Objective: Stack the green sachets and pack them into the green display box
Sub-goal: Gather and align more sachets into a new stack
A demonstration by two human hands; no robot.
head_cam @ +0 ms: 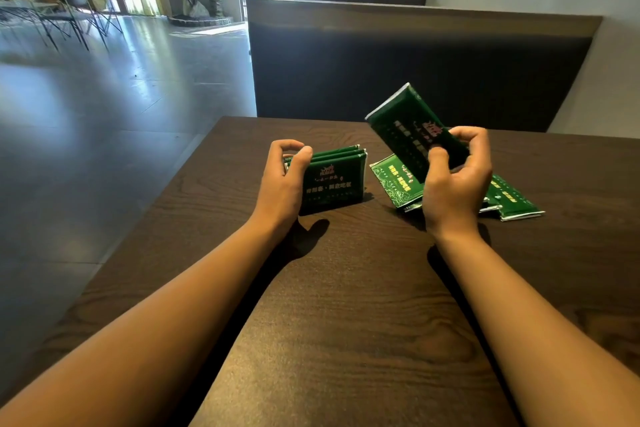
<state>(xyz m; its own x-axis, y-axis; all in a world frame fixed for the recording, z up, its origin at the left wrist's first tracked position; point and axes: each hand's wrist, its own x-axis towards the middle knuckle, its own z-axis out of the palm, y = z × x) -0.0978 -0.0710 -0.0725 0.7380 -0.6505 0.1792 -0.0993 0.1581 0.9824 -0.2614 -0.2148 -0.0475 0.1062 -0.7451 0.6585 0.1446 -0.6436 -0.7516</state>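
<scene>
Green sachets, one lot in three groups on a dark wood-grain tabletop [346,305], no display box in view. Largest group: standing stack [334,180], several sachets set on their long edges and pressed face to face, toward the far edge of the tabletop and left of its middle; the left hand [282,180] closes on the stack's left end, thumb on the near face and fingers curled over the top. Next: loose sachets [512,199], lying flat and overlapping toward the far right of the tabletop, one pale-patterned face [394,180] tilted at the heap's left end; count uncertain, since the right hand covers part of them. Smallest: single sachet [412,128], raised clear of the tabletop and slanting up toward the far edge, pinched at its lower end by the right hand [453,180], thumb on the near face. Handling, as judged: flat foil-type packets, light, thin, pliant enough to bend if held by one corner; glossy faces are likely to slide on each other, so a stack probably fans unless squeezed across both outer faces. Best hold appears to be the short ends or the crimped seams, with the edges squared against the tabletop before any lift.
</scene>
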